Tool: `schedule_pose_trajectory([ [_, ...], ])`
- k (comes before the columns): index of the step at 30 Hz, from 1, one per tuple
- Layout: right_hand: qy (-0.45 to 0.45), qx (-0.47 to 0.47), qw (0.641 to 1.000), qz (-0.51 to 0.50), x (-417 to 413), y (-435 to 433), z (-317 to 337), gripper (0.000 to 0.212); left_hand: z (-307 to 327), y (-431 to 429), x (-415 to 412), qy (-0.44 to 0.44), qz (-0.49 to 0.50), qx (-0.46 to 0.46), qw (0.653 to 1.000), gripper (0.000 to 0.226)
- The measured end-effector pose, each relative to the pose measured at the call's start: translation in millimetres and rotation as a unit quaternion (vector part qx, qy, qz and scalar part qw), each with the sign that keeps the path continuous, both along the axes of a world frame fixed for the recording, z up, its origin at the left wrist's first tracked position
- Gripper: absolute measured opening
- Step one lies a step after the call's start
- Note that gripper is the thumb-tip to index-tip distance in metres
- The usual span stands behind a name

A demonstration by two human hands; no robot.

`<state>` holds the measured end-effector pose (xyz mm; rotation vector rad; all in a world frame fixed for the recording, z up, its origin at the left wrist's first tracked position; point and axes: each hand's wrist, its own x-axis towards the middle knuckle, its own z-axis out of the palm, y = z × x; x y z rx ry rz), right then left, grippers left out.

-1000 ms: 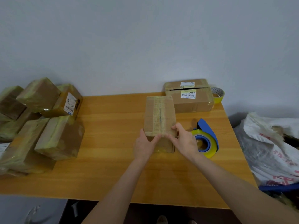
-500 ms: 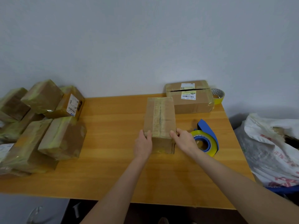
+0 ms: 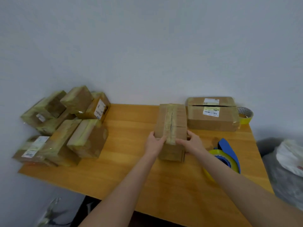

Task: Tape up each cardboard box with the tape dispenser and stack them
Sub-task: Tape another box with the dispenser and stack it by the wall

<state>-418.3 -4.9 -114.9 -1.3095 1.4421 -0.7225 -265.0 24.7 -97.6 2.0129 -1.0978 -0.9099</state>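
Both our left hand [image 3: 154,143] and right hand [image 3: 192,143] clamp the box [image 3: 171,122] on the table [image 3: 127,145] at its near end, fingers curled round its sides. We judge it light, stiff, tape-slick on top, so bare side walls grip best.

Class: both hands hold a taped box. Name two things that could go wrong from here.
1. The taped pile at the left end of the table lies jumbled and tilted; adding the box might topple it.
2. The right forearm crosses the tape dispenser near the table's edge; a swing might knock it off.
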Motion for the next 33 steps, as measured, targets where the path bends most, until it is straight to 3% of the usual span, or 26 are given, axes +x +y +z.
schedule_pose_trajectory([
  [4,-0.051,-0.071,0.996,0.017,40,-19,27,0.059,33,-12,43,-0.025,0.016,-0.061,0.998,0.055],
  [8,-0.085,-0.054,0.994,0.038,96,-43,44,0.057,56,-33,95,-0.109,0.021,-0.076,0.991,0.059],
  [15,-0.101,-0.062,0.993,0.014,222,-88,35,0.055,54,-82,222,-0.177,-0.014,-0.065,0.982,0.062],
  [23,-0.062,-0.005,0.998,-0.021,367,-121,10,0.059,32,-132,362,-0.235,-0.051,-0.017,0.97,0.057],
  [28,-0.023,0.031,0.999,-0.018,411,-138,2,0.061,21,-145,404,-0.252,-0.114,0.023,0.961,0.054],
  [33,0.068,0.006,0.998,0.009,448,-145,-3,0.056,22,-153,416,-0.281,-0.135,-0.004,0.95,0.056],
])
